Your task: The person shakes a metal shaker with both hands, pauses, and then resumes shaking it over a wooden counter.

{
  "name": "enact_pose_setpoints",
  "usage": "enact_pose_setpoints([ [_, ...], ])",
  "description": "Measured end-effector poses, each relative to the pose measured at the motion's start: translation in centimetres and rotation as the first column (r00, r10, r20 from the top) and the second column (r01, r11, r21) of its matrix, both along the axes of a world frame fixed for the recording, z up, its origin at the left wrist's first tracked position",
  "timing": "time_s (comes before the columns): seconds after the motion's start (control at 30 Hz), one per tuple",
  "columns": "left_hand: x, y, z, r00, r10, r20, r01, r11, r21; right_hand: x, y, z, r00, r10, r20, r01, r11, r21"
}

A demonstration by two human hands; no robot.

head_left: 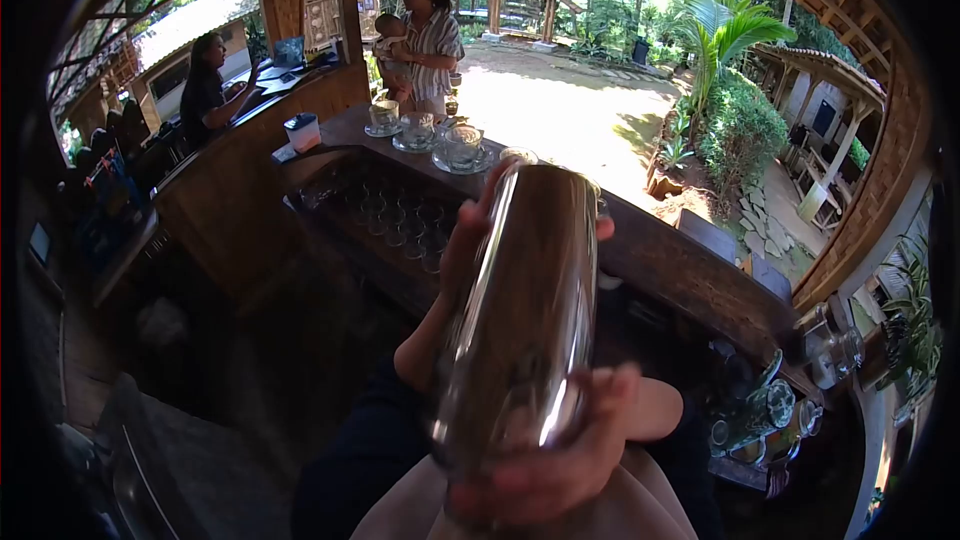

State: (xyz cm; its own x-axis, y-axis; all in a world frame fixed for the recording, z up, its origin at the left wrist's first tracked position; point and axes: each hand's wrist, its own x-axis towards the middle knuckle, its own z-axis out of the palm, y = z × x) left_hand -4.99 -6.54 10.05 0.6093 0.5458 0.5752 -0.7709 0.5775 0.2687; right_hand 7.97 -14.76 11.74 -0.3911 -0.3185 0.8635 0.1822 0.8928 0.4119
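Observation:
Close in front of me is a tall, shiny metal shaker (535, 280), tilted with its far end raised. My left hand (478, 225) wraps round its upper end from the left side, and fingertips show at the right edge too. Lower down, my right hand (560, 455) is closed round the near end, a little blurred. Both hands are shut on the shaker; its contents are hidden. Just beyond it, glass cups on saucers (462, 150) stand in a row along the wooden counter (680, 260).
Rows of upturned glasses (395, 225) sit in a dark recess below the counter. A lidded container (302, 132) stands at the counter's left end. Glass jugs (765, 410) are at the right. One person holding a child (430, 40) stands beyond; another person (205, 90) sits at left.

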Motion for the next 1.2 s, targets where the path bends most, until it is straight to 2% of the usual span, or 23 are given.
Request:
enact_pose_setpoints([
  [0.07,1.4,0.6,0.4,0.869,0.048,0.493,-0.380,0.704,0.600,-0.2,1.3,0.1,0.976,0.201,0.087,-0.219,0.895,0.389],
  [0.1,0.8,1.0,-0.8,0.870,0.056,0.490,-0.381,0.706,0.596,-0.3,1.6,-0.2,0.948,0.280,0.152,-0.317,0.769,0.556],
  [0.17,-1.0,2.4,-4.8,0.990,0.003,0.140,-0.025,0.988,0.155,-2.1,3.9,-3.7,0.957,0.269,-0.108,-0.250,0.954,0.168],
  [0.2,-1.6,3.4,-5.0,0.915,-0.358,0.184,0.369,0.929,-0.030,-0.7,6.0,-2.1,0.991,0.111,0.075,-0.112,0.994,0.006],
  [0.23,-1.6,6.5,-8.8,0.895,-0.366,0.255,0.426,0.870,-0.249,-0.9,7.9,-2.2,0.990,0.099,0.097,-0.063,0.944,-0.324],
  [0.3,-1.9,4.7,-7.8,0.929,-0.312,0.200,0.359,0.893,-0.272,-2.0,9.4,-2.3,0.976,0.001,-0.218,-0.147,0.743,-0.653],
  [0.43,-2.1,0.3,-2.5,0.995,-0.094,-0.023,0.084,0.956,-0.280,0.2,3.5,0.3,0.990,0.137,0.017,-0.127,0.952,-0.279],
  [0.5,-1.7,-1.8,-1.6,0.985,0.169,-0.026,-0.169,0.986,-0.009,0.1,3.0,-0.9,0.988,0.155,0.005,-0.153,0.975,-0.163],
  [0.57,1.3,1.4,-1.4,0.853,0.094,0.513,-0.431,0.682,0.592,-0.1,2.9,-2.3,0.983,0.180,-0.025,-0.177,0.981,0.085],
  [0.6,0.6,1.6,-2.7,0.928,-0.023,0.371,-0.190,0.827,0.528,-0.2,2.8,-3.0,0.980,0.193,-0.041,-0.181,0.962,0.207],
  [0.63,-0.5,0.9,-4.0,0.950,-0.245,0.194,0.219,0.965,0.147,-0.2,2.7,-3.5,0.977,0.208,-0.056,-0.179,0.929,0.323],
  [0.7,-0.2,3.5,-7.5,0.878,-0.380,0.292,0.433,0.889,-0.145,-0.5,5.8,-2.0,0.994,0.098,0.045,-0.088,0.979,-0.183],
  [0.73,0.6,5.3,-10.0,0.870,-0.320,0.376,0.426,0.871,-0.244,-1.1,7.2,-1.7,0.998,0.012,0.056,0.016,0.882,-0.470],
  [0.77,1.3,6.6,-11.5,0.883,-0.221,0.413,0.366,0.876,-0.314,-2.4,8.9,-2.6,0.991,0.012,-0.137,-0.101,0.734,-0.671],
  [0.83,1.4,6.2,-10.8,0.901,-0.172,0.399,0.321,0.882,-0.344,-1.5,8.3,-1.5,0.992,-0.032,-0.119,-0.059,0.725,-0.686],
  [0.9,0.1,3.0,-6.6,0.923,-0.260,0.282,0.326,0.920,-0.217,-0.3,4.3,0.7,0.999,-0.014,0.048,0.031,0.926,-0.375],
  [0.93,-0.7,1.0,-4.6,0.935,-0.267,0.234,0.305,0.942,-0.143,-0.3,3.3,-1.2,0.999,-0.009,0.049,0.027,0.926,-0.377],
  [0.97,-1.1,-0.3,-3.7,0.942,-0.248,0.227,0.268,0.962,-0.061,-0.9,2.7,-4.3,0.994,0.085,0.076,-0.075,0.990,-0.117],
  [1.03,-1.8,0.4,-2.8,0.935,-0.243,0.259,0.227,0.970,0.089,-2.3,2.4,-8.3,0.950,0.249,0.189,-0.306,0.863,0.401],
  [1.1,-0.9,2.4,-1.5,0.873,-0.040,0.486,-0.301,0.739,0.603,-1.9,2.0,-3.4,0.954,0.286,0.088,-0.299,0.890,0.344],
  [1.13,-3.4,3.1,-3.9,0.985,-0.095,0.147,0.024,0.906,0.422,-1.5,2.4,-1.3,0.956,0.292,-0.015,-0.277,0.921,0.273],
  [1.17,-2.5,1.3,-3.6,0.992,-0.014,0.127,0.013,1.000,0.011,-1.6,4.4,-1.4,0.970,0.244,0.008,-0.244,0.965,0.097],
  [1.2,-0.5,2.7,-5.5,0.868,-0.254,0.427,0.295,0.955,-0.031,-1.5,7.0,-1.5,0.987,0.119,0.106,-0.116,0.993,-0.035],
])
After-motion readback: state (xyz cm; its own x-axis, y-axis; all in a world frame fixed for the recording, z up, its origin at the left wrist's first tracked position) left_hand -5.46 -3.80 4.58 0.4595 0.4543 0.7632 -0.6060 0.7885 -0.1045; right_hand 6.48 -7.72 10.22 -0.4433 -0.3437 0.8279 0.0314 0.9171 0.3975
